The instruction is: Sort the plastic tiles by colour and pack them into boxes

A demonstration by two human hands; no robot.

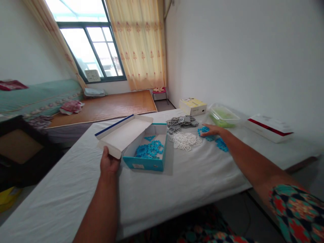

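An open teal box [146, 162] stands on the white-covered table [177, 182], holding several blue plastic pieces [150, 149]. Its white lid [124, 133] is flipped up to the left, and my left hand [109, 163] grips the lid's near edge. My right hand [213, 130] reaches to the right of the box, fingers stretched out flat on a small pile of blue pieces [205, 132]. More blue pieces [222, 144] lie beside my forearm. A white pile [185, 139] and a grey pile [181, 123] sit between the box and that hand.
A yellow-and-white carton [192, 106], a clear tub with green contents [222, 116] and a white-and-red box [269, 127] stand along the table's far side by the wall. Beds, a window with curtains and a small red stool [160, 91] lie beyond.
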